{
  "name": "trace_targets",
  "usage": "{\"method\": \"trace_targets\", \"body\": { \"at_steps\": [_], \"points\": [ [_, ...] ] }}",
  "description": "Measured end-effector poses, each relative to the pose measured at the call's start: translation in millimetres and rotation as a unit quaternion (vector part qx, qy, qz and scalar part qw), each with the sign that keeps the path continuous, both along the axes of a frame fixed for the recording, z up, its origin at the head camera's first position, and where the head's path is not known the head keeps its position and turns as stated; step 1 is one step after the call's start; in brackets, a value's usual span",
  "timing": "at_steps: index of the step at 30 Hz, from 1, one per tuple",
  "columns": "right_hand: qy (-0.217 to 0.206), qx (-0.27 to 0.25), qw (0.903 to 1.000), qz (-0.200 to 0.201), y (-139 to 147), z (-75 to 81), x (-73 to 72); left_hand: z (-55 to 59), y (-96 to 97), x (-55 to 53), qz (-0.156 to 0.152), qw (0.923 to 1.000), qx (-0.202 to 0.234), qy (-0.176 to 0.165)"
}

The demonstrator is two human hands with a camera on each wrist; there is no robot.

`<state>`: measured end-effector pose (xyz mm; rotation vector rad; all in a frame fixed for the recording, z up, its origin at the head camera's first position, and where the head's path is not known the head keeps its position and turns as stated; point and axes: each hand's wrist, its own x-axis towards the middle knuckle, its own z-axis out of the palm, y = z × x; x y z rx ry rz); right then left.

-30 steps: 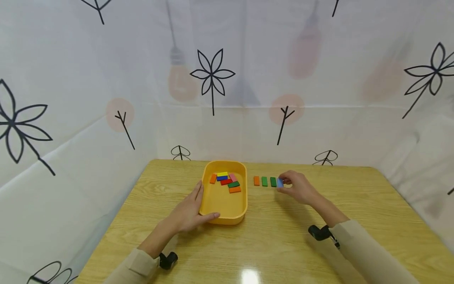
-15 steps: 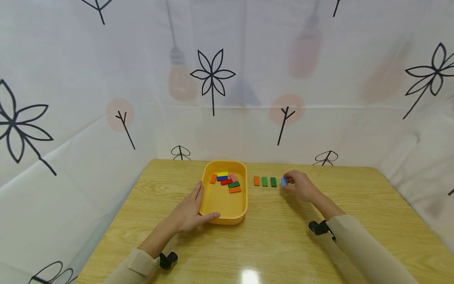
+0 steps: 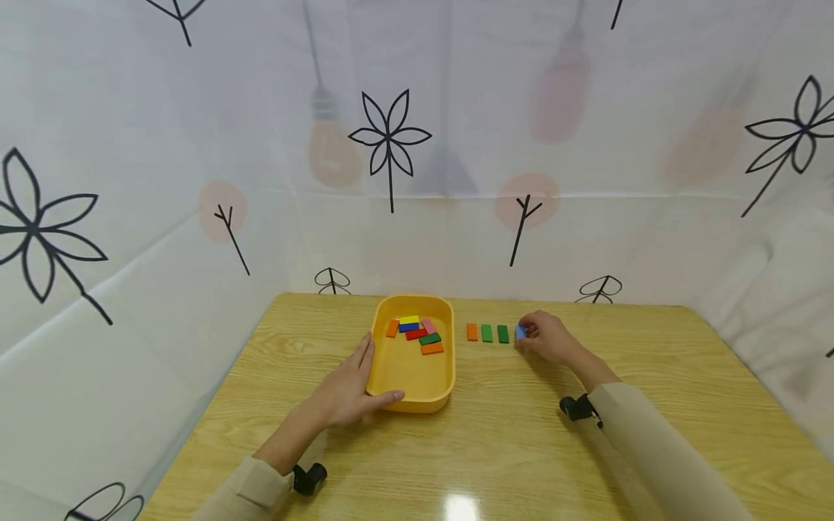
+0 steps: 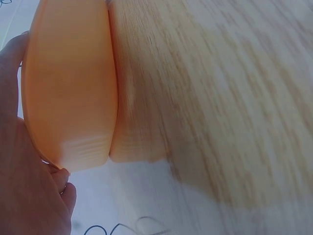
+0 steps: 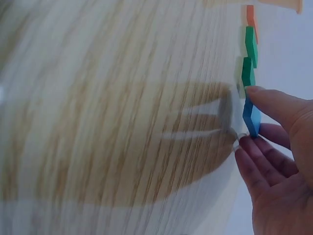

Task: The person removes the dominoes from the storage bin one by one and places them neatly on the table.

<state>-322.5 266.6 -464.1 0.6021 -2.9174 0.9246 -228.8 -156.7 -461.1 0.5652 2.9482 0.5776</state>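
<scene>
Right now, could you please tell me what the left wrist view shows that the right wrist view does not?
Only left wrist: the left hand touching the tray, seen side-on. Only right wrist: the right hand pinching a blue block, plus an orange block and two green blocks. Both: the wooden table and, it seems, part of the tray.

No text, label, brand, number or sign can be read in any view (wrist ones included).
</scene>
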Motion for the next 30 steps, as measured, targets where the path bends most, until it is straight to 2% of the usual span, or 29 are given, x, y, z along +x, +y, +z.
{"method": "trace_targets", "body": {
  "at_steps": [8, 17, 30],
  "points": [
    [-0.005, 0.015, 0.9999, 0.000, -0.9, -4.1, -7.8, 3.2, 1.1, 0.9, 0.006, 0.9999, 0.008, -0.005],
    [-0.015, 0.011, 0.9998, 0.002, -1.5, -1.9, -5.2, 2.8, 0.6, 1.4, 0.005, 0.9999, 0.007, -0.008],
    [-0.004, 0.017, 0.9998, 0.002, 1.1, -5.0, -5.2, 4.3, 0.9, 2.6, 0.004, 0.9999, 0.002, -0.010]
  ]
}}
